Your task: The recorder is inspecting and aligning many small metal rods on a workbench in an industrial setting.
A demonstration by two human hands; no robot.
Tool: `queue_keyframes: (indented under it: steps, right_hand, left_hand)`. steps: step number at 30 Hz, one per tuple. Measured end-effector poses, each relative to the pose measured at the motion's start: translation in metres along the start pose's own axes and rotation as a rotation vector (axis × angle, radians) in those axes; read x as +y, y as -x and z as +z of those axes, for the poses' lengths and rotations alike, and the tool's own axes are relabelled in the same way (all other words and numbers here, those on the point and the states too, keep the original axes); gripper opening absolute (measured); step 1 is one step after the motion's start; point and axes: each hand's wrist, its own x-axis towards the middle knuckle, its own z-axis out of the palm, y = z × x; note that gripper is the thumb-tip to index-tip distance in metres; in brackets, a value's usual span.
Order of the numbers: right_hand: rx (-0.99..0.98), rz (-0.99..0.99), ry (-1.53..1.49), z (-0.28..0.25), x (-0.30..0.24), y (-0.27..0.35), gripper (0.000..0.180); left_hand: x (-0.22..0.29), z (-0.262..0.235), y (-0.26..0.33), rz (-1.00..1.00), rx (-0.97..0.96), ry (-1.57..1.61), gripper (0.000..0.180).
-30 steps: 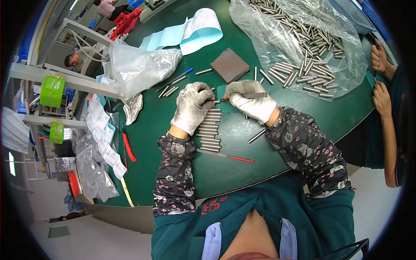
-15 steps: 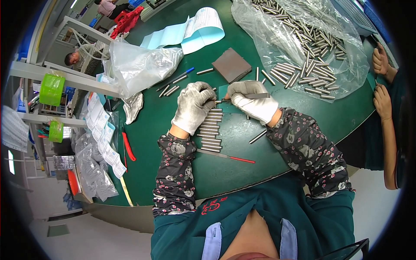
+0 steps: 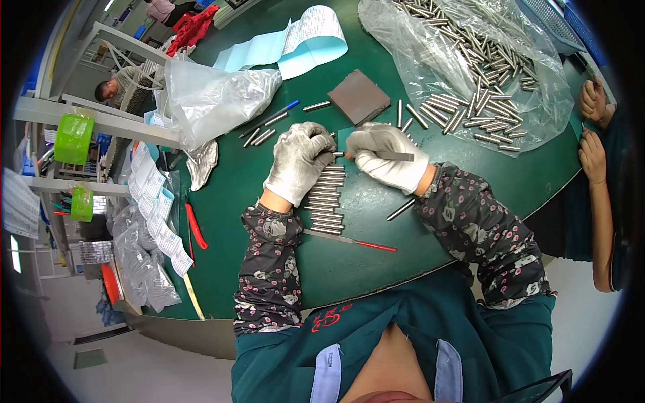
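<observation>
My left hand (image 3: 295, 163), in a whitish work glove, is closed on a short steel pin (image 3: 338, 154) whose end pokes out to the right. My right hand (image 3: 391, 158), gloved too, pinches a narrow grey flat bar (image 3: 395, 156); its working end near the pin is mostly hidden by the fingers. Just below my left hand lies a neat column of steel pins (image 3: 326, 201), side by side. Under them rests a slim file with a red handle (image 3: 375, 246). One loose pin (image 3: 401, 209) lies below my right hand.
Beyond my hands sits a brown square block (image 3: 359, 98). A clear plastic bag (image 3: 396, 60) full of steel pins spreads at far right. Left are a plastic bag (image 3: 222, 101), a blue pen (image 3: 282, 111), red-handled pliers (image 3: 196, 227) and paper sheets (image 3: 158, 201). A co-worker's hands (image 3: 592, 158) are at right.
My right hand has shifted slightly left and its fingers have drawn together, with the grey bar tilting a little. My left hand stays by the pin column.
</observation>
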Motion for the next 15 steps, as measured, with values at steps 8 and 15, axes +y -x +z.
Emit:
queue_keyframes:
  steps: [8,15]
  right_hand:
    - [0.137,0.271,-0.474,0.0059,0.0039,0.0087,0.011]
    - [0.093,0.245,-0.327,0.0047,0.0032,0.0057,0.011]
  left_hand:
    - [-0.0014,0.002,0.0062,0.042,0.031,-0.009,0.019]
    - [0.0006,0.0012,0.0058,0.052,0.046,-0.027,0.02]
